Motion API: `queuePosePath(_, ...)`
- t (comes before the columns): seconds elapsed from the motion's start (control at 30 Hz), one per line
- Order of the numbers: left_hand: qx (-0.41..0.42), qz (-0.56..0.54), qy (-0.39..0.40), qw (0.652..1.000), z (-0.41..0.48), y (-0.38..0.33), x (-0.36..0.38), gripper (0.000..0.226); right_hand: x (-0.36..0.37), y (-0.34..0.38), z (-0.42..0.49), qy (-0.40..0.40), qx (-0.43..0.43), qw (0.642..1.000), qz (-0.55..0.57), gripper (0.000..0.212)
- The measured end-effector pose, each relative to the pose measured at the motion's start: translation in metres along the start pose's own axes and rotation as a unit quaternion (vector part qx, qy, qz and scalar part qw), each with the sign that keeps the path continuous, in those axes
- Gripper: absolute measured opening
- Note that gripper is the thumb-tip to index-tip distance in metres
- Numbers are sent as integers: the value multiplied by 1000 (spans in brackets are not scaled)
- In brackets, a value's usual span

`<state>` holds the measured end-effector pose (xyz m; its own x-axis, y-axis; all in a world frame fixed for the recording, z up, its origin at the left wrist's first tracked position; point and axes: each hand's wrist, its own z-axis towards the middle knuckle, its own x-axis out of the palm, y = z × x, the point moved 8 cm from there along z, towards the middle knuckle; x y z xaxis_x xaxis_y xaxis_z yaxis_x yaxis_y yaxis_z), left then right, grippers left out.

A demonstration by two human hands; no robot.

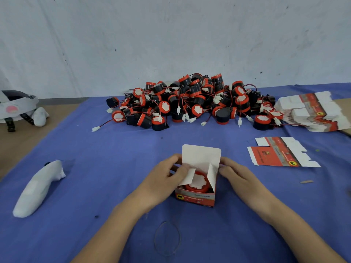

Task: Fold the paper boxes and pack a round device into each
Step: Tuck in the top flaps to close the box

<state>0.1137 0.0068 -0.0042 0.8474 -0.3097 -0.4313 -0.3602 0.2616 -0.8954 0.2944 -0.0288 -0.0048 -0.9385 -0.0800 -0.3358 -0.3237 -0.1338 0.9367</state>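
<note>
A small red paper box [195, 198] stands upright on the blue cloth in front of me, its top open and the white lid flap raised behind. Inside it sits a round device [197, 182], red-rimmed with a white face. My left hand [169, 177] holds the box's left side and presses the left side flap inward over the device. My right hand [234, 172] holds the right side, fingers at the right side flap. A large pile of round devices [191, 101] with red wires and white plugs lies at the back.
A stack of flat unfolded boxes [313, 111] lies at the back right, with one loose flat box [281, 154] nearer. A white wrapped object [38, 188] lies at the left. Headgear [17, 107] rests on the brown table at far left.
</note>
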Motion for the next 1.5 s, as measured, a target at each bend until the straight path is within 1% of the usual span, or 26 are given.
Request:
queuePosePath(0.07, 4, -18, 2, 1000, -2, -4, 1, 21, 4, 2, 0, 17, -5, 999, 37, 27)
queuePosePath(0.13, 16, -13, -10, 1000, -2, -9, 1, 26, 10, 4, 0, 29, -4, 998, 48, 26)
queuePosePath(0.2, 29, -26, -31, 999, -2, -13, 0, 29, 9, 4, 1, 8, -2, 998, 60, 28)
queuePosePath(0.27, 56, -28, -61, 996, -3, -19, -2, 30, 4, 5, 2, -32, -7, 999, 20, 29)
queuePosePath(0.33, 87, -5, -91, 992, -4, -23, -6, 39, 0, 6, 1, -74, -12, 996, -40, 26)
queuePosePath(0.4, 104, 21, -102, 989, -5, -24, -8, 48, -2, 9, 0, -99, -29, 992, -77, 21)
queuePosePath(0.47, 114, 53, -97, 987, -7, -22, -12, 56, 2, 11, -3, -82, -52, 991, -95, 18)
queuePosePath(0.53, 98, 83, -71, 989, -9, -16, -16, 64, 6, 10, -7, -42, -60, 991, -112, 28)
queuePosePath(0.6, 72, 99, -28, 992, -13, -10, -16, 69, 8, 4, -14, 4, -47, 992, -117, 43)
queuePosePath(0.63, 65, 98, -11, 993, -15, -8, -16, 66, 9, 1, -17, 25, -44, 992, -116, 46)
queuePosePath(0.67, 63, 94, 4, 994, -18, -7, -15, 58, 10, 0, -21, 41, -45, 992, -110, 43)
queuePosePath(0.73, 64, 95, 26, 993, -24, -8, -13, 36, 12, 0, -27, 57, -48, 993, -97, 31)
queuePosePath(0.77, 66, 109, 36, 991, -27, -8, -11, 29, 14, 1, -28, 59, -53, 992, -103, 36)
queuePosePath(0.8, 72, 130, 44, 988, -30, -7, -10, 32, 14, 1, -29, 57, -60, 989, -122, 44)
queuePosePath(0.83, 82, 154, 46, 984, -32, -6, -9, 41, 14, 1, -29, 55, -66, 985, -150, 49)
queuePosePath(0.87, 90, 173, 42, 980, -34, -6, -8, 49, 14, 2, -29, 54, -75, 981, -172, 51)
queuePosePath(0.93, 105, 196, 30, 975, -36, -5, -8, 52, 15, 5, -29, 55, -96, 973, -203, 47)
queuePosePath(1.03, 138, 236, 1, 962, -36, -11, -6, 46, 18, 10, -30, 46, -127, 958, -253, 36)
queuePosePath(1.07, 141, 236, -7, 961, -36, -12, -6, 45, 19, 11, -30, 42, -129, 958, -251, 34)
queuePosePath(1.17, 125, 183, -27, 975, -34, -14, -9, 40, 16, 12, -27, 25, -122, 972, -197, 30)
queuePosePath(1.27, 121, 144, -33, 982, -32, -16, -9, 30, 14, 12, -25, 11, -122, 973, -196, 30)
queuePosePath(1.37, 119, 125, -15, 985, -32, -12, -7, 31, 15, 11, -25, 14, -122, 973, -198, 30)
queuePosePath(1.5, 126, 140, 5, 982, -37, -9, -5, 30, 16, 15, -29, 10, -137, 967, -216, 30)
